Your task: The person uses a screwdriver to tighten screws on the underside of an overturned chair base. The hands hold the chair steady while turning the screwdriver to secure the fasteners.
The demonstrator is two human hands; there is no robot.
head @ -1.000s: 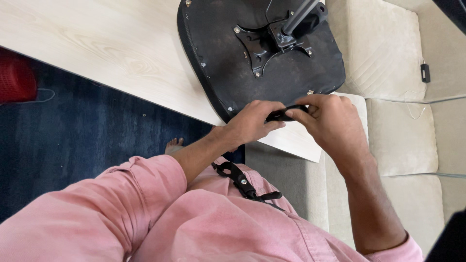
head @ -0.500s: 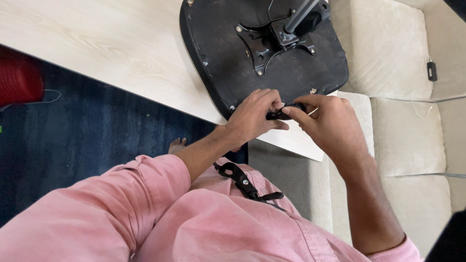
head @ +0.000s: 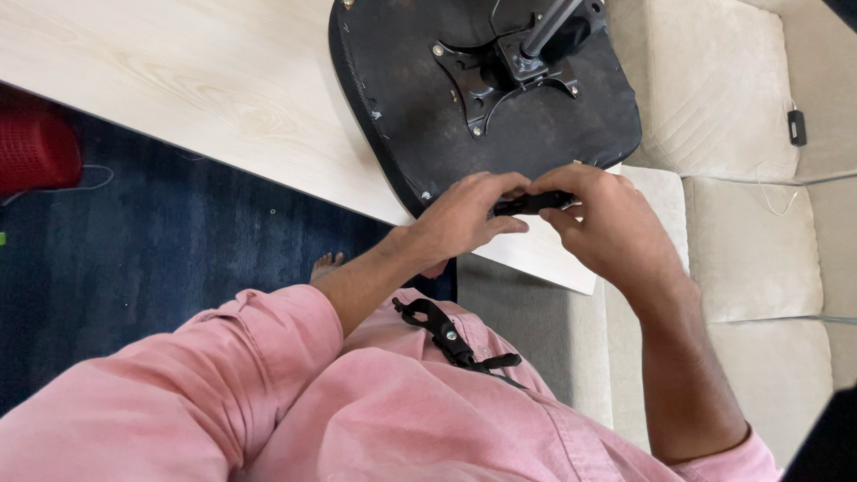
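Head view: both hands pinch a small black part at the tabletop's near edge.

An upturned black chair seat (head: 527, 134) with its metal mounting plate (head: 504, 76) lies on the pale tabletop (head: 205, 89), looking heavy and rigid. Left hand (head: 460, 219) and right hand (head: 611, 232) each close fingertips on the small black part (head: 533, 203), probably hard plastic or metal, light, gripped at its ends.

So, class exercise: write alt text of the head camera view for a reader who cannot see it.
Seen from above, a person's left hand and right hand grip a small black part between them, at the edge of an upturned black chair seat lying on a pale wooden table. The person wears pink sleeves; a cream sofa lies beyond and a dark blue carpet below.
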